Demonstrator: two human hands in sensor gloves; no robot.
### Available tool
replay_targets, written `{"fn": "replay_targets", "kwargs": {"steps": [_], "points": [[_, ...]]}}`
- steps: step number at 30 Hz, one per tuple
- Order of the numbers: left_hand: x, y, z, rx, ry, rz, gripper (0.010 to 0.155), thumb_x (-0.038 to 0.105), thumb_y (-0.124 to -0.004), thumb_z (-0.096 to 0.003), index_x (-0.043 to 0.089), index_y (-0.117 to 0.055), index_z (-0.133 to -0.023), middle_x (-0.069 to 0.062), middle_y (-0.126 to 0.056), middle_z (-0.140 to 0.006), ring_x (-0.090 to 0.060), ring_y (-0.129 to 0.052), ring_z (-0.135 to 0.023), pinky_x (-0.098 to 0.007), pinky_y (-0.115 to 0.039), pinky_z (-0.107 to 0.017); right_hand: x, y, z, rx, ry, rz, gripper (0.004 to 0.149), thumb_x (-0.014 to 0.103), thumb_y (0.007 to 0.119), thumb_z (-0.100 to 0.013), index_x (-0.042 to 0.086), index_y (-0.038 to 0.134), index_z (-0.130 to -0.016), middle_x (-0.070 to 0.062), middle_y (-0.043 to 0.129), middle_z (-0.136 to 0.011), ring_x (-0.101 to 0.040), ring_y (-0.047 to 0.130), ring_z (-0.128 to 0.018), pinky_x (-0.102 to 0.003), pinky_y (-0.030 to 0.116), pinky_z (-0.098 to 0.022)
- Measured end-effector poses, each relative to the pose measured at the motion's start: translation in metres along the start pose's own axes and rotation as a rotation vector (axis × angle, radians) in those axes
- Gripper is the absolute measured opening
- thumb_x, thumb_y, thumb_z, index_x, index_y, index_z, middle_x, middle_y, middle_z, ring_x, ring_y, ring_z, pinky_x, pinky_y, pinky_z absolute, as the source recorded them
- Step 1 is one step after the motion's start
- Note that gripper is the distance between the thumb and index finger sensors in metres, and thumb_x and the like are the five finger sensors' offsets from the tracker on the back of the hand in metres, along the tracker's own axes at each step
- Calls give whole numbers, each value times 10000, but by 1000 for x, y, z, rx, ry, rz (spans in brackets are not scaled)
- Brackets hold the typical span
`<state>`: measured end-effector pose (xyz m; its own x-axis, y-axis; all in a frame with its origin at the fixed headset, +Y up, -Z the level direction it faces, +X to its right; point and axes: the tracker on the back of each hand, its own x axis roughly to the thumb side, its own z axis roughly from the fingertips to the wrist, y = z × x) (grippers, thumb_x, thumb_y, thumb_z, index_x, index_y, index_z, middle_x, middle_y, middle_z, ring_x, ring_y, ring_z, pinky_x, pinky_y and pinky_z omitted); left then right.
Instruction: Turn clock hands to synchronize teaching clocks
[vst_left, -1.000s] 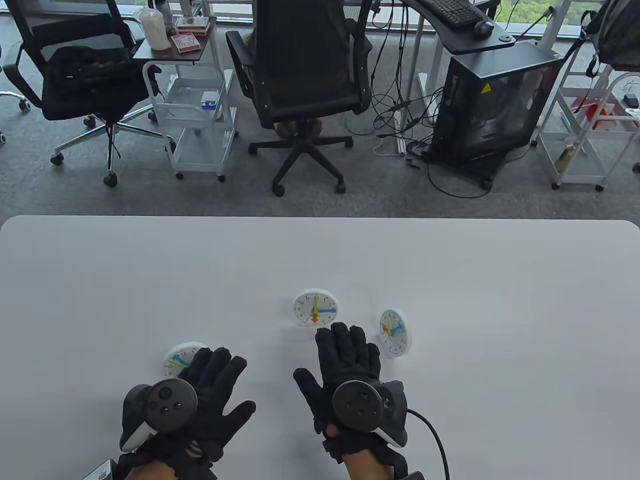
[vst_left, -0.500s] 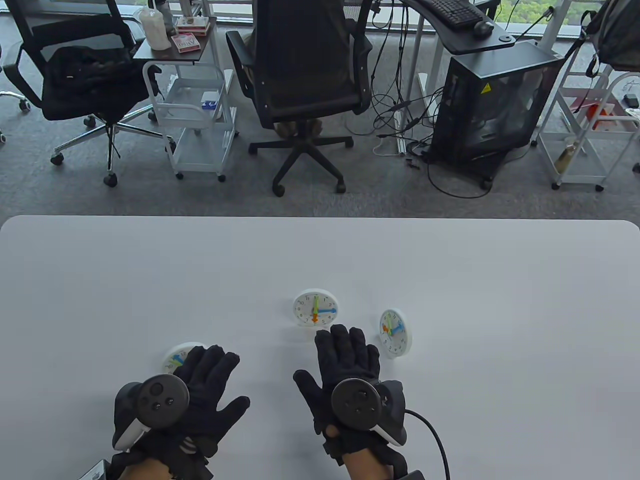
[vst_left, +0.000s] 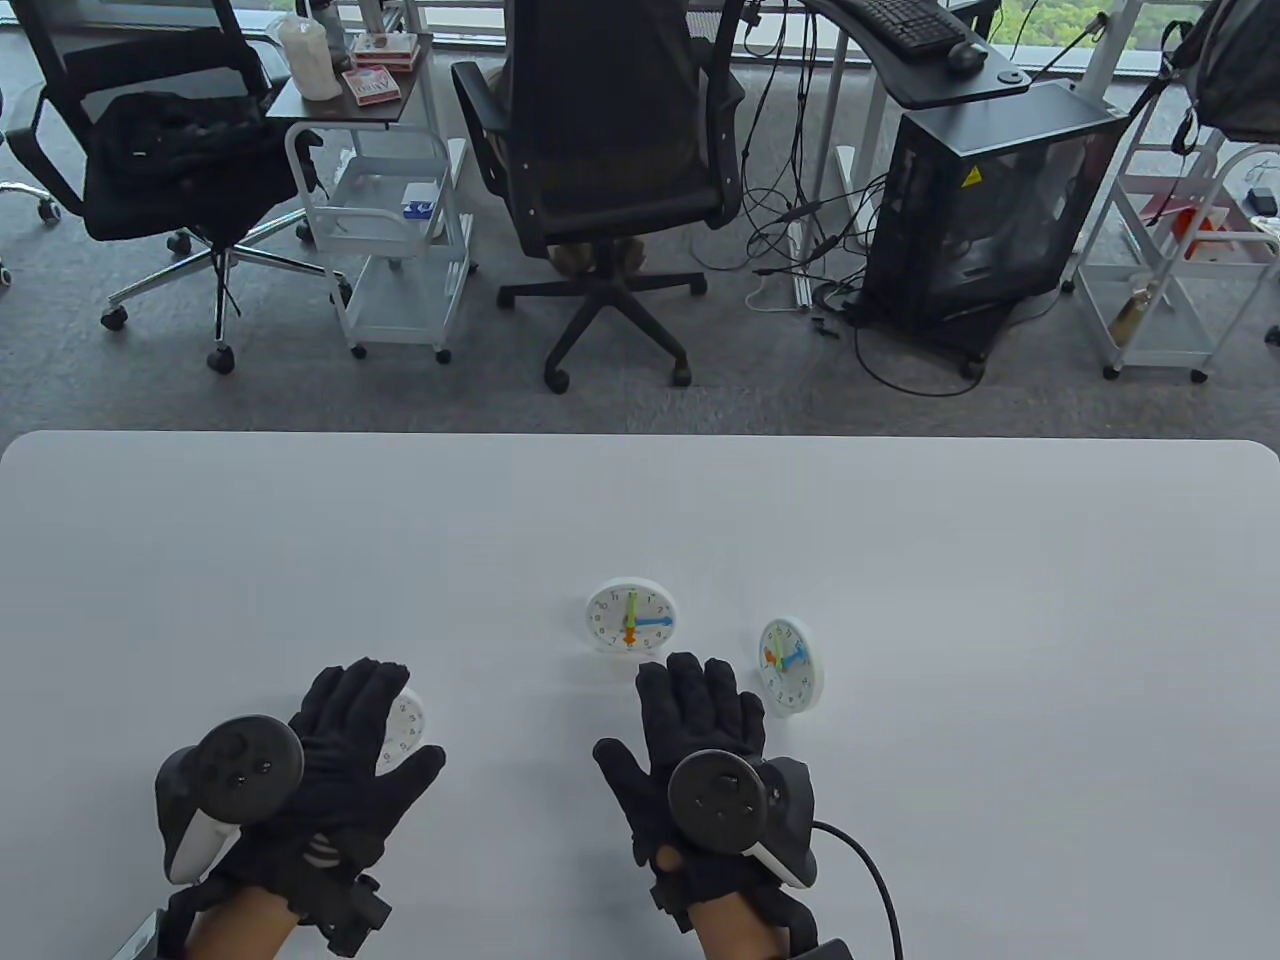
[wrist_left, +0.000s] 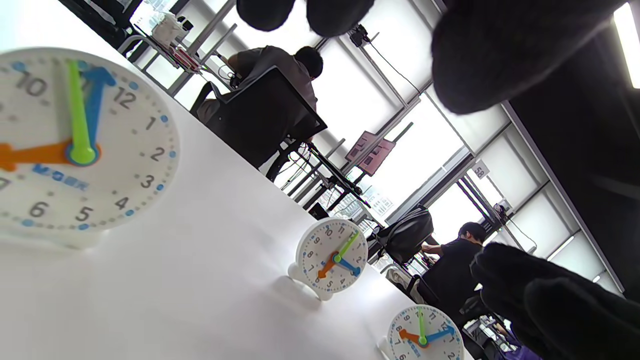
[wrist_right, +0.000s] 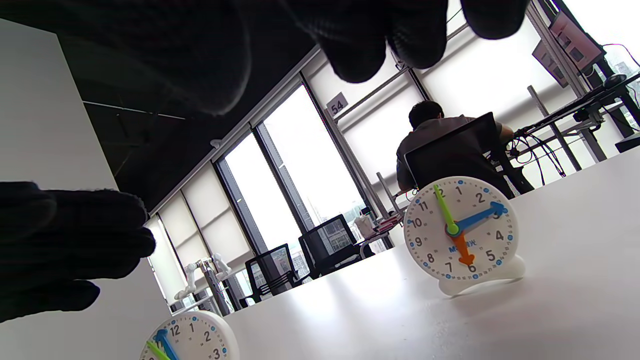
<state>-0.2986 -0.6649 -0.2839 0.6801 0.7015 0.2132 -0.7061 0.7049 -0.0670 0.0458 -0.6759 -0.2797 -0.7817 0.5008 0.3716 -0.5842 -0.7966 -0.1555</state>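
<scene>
Three white teaching clocks stood on the white table (vst_left: 900, 540). The middle clock (vst_left: 631, 616) serves as landmark: it stood upright on its small base, its green hand near twelve, its blue hand near three and its orange hand at six. The right clock (vst_left: 790, 664) stood just beside it, to its right and slightly nearer the person, turned partly sideways, with an orange hand toward the nine side and a blue hand toward the three side. The left clock (vst_left: 402, 730) stood well to the left of the middle clock and nearer the person; in the table view only part of its dial showed past the glove. In the left wrist view its face (wrist_left: 80, 145) filled the left side, green and blue hands near the top, orange hand pointing left.

The left hand (vst_left: 335, 760) hovered over the left clock with fingers spread, gripping nothing. The right hand (vst_left: 700, 745) lay open with fingers extended, just in front of the middle clock and beside the right clock, touching neither.
</scene>
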Motion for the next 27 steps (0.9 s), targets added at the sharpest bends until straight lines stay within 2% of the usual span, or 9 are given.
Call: {"fn": "replay_targets", "kwargs": {"steps": [7,11,17,23,27], "points": [[-29,28,-5,88,140,69,877,585,-851,-508,136,-406,-1117,-274,-389,-1199,-604,-268,-1042,-735,-283,-635,-5,-2,0,-9,20,-9,788,516,731,-519,-57,582,-1040,-340,497,-1056,-674,442,-916,-773,360,-558],[-48,33,-10,78,240,68,872,550,-871,-509,138,-400,-1116,-273,-392,-1198,-603,-281,-1043,-735,-290,-637,-6,-1,0,-9,22,-14,787,516,730,-519,-57,585,-1038,-341,495,-1056,-673,441,-917,-772,358,-558],[-77,27,-21,-68,405,25,871,475,-905,-505,137,-381,-1114,-253,-427,-1199,-598,-338,-1046,-733,-297,-644,-5,0,0,2,23,-21,788,516,730,-519,-59,586,-1038,-341,494,-1056,-674,438,-916,-773,357,-557],[-105,10,-30,-227,539,18,802,395,-920,-501,145,-458,-1107,-238,-526,-1183,-588,-427,-1042,-732,-300,-648,-6,1,0,14,27,-27,785,516,730,-519,-57,588,-1037,-341,498,-1055,-672,439,-917,-773,356,-558],[-121,1,-34,-245,550,100,711,361,-917,-496,151,-568,-1079,-226,-632,-1148,-580,-494,-1028,-732,-320,-645,-5,1,0,16,25,-35,782,514,729,-520,-56,590,-1037,-339,502,-1055,-674,439,-917,-772,356,-559]]}}
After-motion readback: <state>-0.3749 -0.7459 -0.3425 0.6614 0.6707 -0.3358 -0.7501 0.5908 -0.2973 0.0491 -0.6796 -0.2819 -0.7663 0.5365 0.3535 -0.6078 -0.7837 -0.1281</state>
